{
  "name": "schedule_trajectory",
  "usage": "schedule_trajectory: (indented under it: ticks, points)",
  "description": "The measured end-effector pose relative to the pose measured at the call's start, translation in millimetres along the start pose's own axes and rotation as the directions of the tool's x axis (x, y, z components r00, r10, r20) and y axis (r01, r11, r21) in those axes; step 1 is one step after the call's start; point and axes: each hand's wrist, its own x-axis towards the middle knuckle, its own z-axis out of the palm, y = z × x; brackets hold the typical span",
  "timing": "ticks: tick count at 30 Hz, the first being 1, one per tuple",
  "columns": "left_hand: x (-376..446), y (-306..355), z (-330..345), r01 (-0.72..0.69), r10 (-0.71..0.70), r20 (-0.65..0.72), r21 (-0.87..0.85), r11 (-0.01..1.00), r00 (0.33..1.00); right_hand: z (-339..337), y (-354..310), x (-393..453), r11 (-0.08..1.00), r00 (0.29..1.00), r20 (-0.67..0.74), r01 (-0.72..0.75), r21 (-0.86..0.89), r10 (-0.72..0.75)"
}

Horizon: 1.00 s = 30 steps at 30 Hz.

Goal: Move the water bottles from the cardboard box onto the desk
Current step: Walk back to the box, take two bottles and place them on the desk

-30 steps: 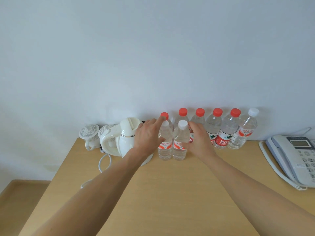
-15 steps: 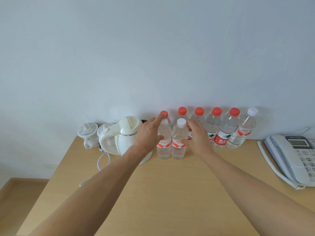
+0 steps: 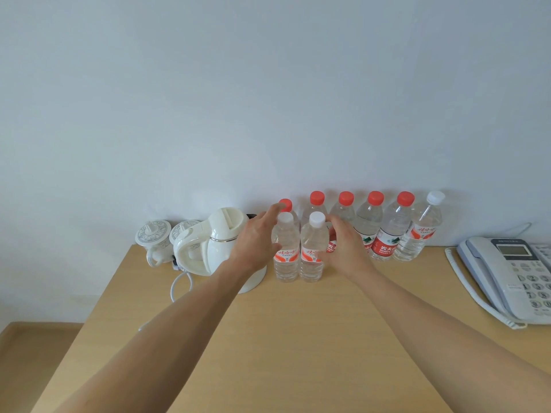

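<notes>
A: Report hand positions.

B: Both forearms reach forward over the desk [image 3: 283, 338]. The left hand [image 3: 255, 239] sits against the left side of the left front bottle [image 3: 286, 248], fingers extended and only loosely bent, thumb near the label; contact looks light and no closed grip is visible. The right hand [image 3: 346, 245] flanks the right side of the right front bottle [image 3: 312, 248], fingers relaxed and spread, gripping nothing that can be seen.

A: Bottle orientation?

B: Both front bottles stand upright on the desk, long axis vertical, white caps up, side by side and nearly touching. Behind them, the back row of bottles [image 3: 387, 231] stands upright along the wall [image 3: 268, 99]: five red caps and one white cap at the far right.

A: Surrounding items?

B: A white kettle [image 3: 214, 245] stands just left of the left hand, with two lidded cups [image 3: 155, 242] beyond it. A telephone [image 3: 512, 275] lies at the right edge.
</notes>
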Motion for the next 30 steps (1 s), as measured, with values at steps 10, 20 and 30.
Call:
schedule_trajectory:
  ticks: [10, 20, 30]
  points:
    - [8, -3, -4, -0.016, 0.016, 0.005, 0.049, 0.999, 1.0, -5, -8, 1, 0.997, 0.996, 0.028, -0.079, -0.018, 0.079]
    - [16, -1, -3, 0.012, -0.015, 0.047, 0.076, 0.997, 0.999, -7, -13, 1, 0.995, 0.994, 0.04, -0.104, 0.002, 0.104]
    - [14, -3, -7, -0.007, 0.003, 0.065, 0.057, 0.998, 0.998, -7, -16, -2, 0.995, 0.994, 0.031, -0.104, -0.012, 0.104]
